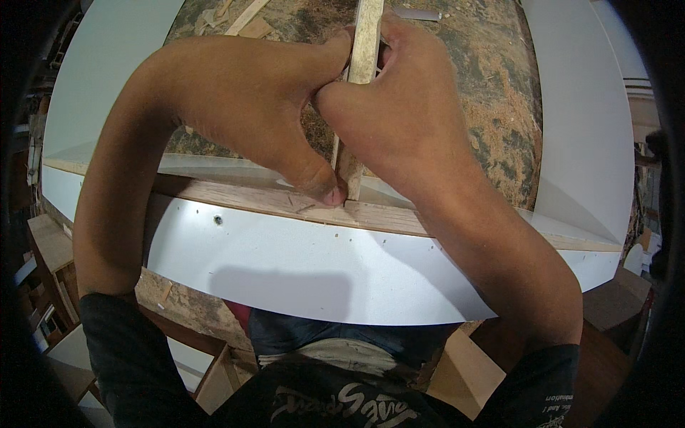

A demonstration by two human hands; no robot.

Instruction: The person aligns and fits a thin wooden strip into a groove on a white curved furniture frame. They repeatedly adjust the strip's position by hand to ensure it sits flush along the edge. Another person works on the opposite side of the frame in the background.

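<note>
Here I am, bent over the frame, with my right hand (403, 107) wrapped around the pale wooden strip (368, 43), thumb crossing over it, the rest of the fingers mostly tucked from sight behind. My left hand (257, 89) is braced alongside, its thumb (332, 192) pressed down right where the strip's near end meets the wooden rail (271, 202); the far fingers of that hand reach the strip's side, but whether they truly grasp it I can't tell from up here. So, where do we stand? The rail lies along the inner edge of the white panel (285, 264), and a row of small marks, with one dark hole (218, 220), runs through the panel just below it, so I'd judge that joint already made. The side panels, a left one (107, 93) and a right one (581, 107), are standing in place too, with the stained desk (499, 93) and its sawdust showing between them. The strip, running away from me between those sides, is up against the rail and lined up by hand, but I see no fastener at its end, so to my eye positioning is well along and the fixing is what's left.
</note>
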